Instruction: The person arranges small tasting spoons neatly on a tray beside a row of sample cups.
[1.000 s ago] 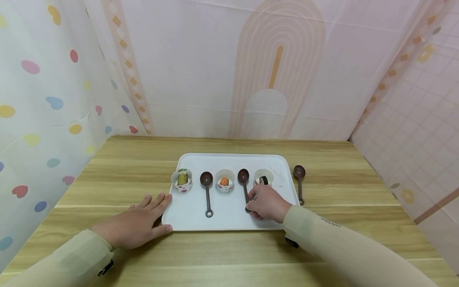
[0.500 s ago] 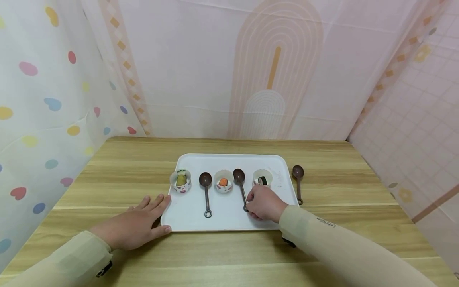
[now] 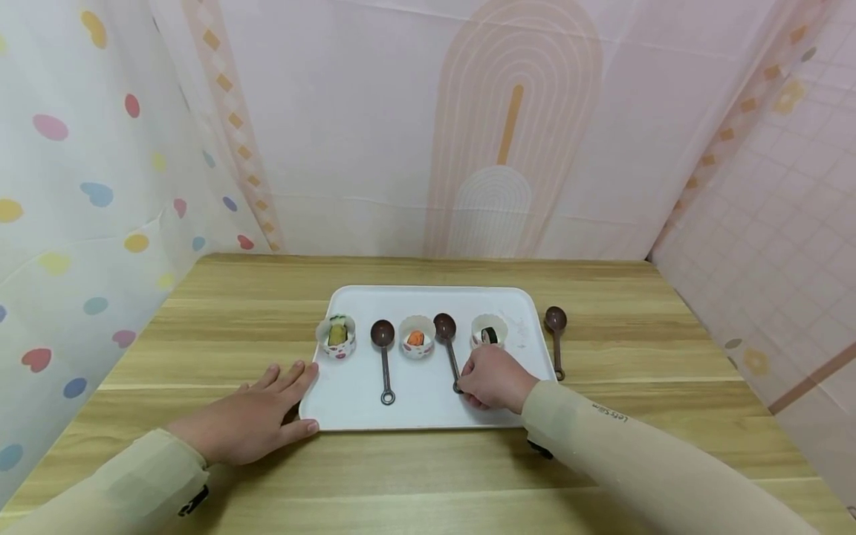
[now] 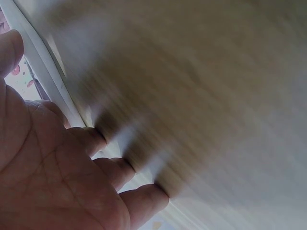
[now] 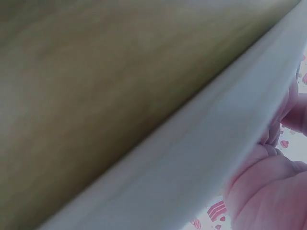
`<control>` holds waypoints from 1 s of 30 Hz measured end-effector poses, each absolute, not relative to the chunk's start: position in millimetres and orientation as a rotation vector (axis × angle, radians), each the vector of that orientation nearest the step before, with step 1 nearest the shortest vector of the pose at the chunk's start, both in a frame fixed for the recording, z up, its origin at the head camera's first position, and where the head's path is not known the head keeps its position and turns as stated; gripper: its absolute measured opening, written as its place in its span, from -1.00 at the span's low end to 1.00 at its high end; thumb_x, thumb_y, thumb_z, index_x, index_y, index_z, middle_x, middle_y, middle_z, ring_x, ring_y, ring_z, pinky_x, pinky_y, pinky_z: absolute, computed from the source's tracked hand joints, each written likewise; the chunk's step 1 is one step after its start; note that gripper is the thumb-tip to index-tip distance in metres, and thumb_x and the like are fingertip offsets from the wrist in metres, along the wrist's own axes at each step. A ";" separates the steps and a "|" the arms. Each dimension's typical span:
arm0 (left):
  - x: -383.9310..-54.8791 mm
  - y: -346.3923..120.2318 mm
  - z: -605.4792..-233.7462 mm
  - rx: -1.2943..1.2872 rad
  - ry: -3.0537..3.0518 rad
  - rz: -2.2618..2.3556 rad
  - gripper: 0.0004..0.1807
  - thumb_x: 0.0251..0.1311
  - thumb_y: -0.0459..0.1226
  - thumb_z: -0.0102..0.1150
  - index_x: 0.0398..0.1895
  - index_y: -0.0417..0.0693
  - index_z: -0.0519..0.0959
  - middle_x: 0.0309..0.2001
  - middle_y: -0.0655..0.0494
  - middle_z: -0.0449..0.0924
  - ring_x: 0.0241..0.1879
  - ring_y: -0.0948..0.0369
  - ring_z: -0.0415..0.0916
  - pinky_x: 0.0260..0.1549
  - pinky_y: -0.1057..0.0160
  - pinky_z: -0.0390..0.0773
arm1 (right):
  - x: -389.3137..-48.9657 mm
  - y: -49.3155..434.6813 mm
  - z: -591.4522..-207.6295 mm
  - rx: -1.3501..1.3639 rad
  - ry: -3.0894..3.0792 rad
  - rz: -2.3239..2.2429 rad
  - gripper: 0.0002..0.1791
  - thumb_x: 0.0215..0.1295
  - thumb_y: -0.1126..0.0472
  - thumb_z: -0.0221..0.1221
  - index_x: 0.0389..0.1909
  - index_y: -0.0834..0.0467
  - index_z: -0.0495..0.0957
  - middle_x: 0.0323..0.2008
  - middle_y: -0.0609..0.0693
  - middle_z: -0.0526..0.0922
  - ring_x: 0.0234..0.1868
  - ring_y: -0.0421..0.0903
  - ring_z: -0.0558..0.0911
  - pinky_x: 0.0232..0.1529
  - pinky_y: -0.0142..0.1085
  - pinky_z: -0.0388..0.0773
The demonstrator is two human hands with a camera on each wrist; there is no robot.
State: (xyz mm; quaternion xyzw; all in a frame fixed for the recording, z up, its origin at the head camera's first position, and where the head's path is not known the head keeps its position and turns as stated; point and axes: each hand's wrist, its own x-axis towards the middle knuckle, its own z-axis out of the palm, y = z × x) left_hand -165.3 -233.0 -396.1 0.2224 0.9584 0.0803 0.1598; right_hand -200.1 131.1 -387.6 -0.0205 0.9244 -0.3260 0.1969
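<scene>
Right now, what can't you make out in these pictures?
Head view: part of the right cup, covered by the right hand.
Head view: its exact hold on the middle spoon, behind that hand.
Right wrist view: part of that hand, behind the tray.
Left wrist view: table grain, blurred.

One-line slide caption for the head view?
Right grip holding a brown spoon on a white tray with three small cups; left grip at the tray's left edge.
</scene>
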 end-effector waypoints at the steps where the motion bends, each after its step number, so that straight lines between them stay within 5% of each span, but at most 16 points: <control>1: -165.6 -233.1 -396.2 0.635 2.739 0.226 0.08 0.44 0.40 -0.07 0.70 -0.17 0.04 0.65 -0.35 0.04 0.52 -0.58 0.00 0.25 -0.63 0.25 | -200.1 131.3 -387.3 -0.056 2.591 -0.905 -0.71 0.34 0.33 0.26 -0.62 0.15 0.66 -0.74 -0.10 0.54 -0.65 -0.21 0.47 -0.60 -0.42 0.37; 24: -166.1 -233.3 -397.0 0.625 2.730 0.221 0.08 0.43 0.40 -0.07 0.71 -0.16 0.03 0.65 -0.34 0.03 0.53 -0.57 -0.01 0.26 -0.62 0.25 | -195.0 134.4 -384.5 -0.079 2.582 -0.934 -0.71 0.38 0.29 0.24 -0.58 0.17 0.68 -0.67 -0.06 0.62 -0.62 -0.20 0.55 -0.53 -0.38 0.57; 30: -166.3 -233.6 -398.1 0.636 2.730 0.216 0.09 0.43 0.42 -0.11 0.71 -0.15 0.01 0.66 -0.32 0.01 0.53 -0.57 -0.02 0.26 -0.61 0.26 | -192.0 144.6 -375.5 -0.106 2.663 -0.882 -0.84 0.39 0.24 0.20 -0.36 0.15 0.70 -0.56 -0.05 0.67 -0.52 -0.18 0.58 -0.48 -0.36 0.53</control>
